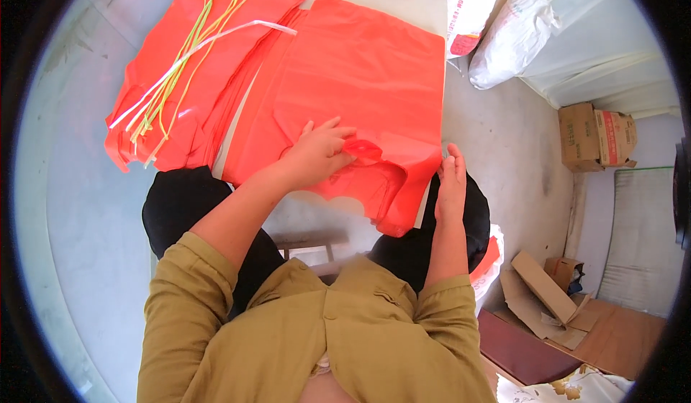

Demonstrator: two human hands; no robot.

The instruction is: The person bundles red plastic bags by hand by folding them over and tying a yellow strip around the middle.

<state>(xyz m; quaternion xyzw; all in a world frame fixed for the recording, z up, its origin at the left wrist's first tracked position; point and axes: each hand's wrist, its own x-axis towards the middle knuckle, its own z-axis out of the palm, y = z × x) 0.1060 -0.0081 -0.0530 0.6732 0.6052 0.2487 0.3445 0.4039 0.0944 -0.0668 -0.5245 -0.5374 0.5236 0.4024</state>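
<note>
Left hand [320, 155] pinches the red bag's handle loop [363, 150] at 3 o'clock; right hand [451, 183] lies flat, open, against the bag stack [360, 72] edge.

1. A bright orange-red colour is shown by the plastic bags [360, 79] spread across the upper centre of the frame.
2. Thin yellow and white strips [180, 65] are seen on the orange-red stack [180, 115] at upper left.
3. Olive-green sleeves [187, 317] and black trousers [176, 201] are worn, seen at lower centre.
4. White sacks [511, 36], 1 with red print, are seen at upper right.
5. Brown cardboard boxes [597, 137] are seen at the right.
6. A pale grey floor [504, 144] is seen.
</note>
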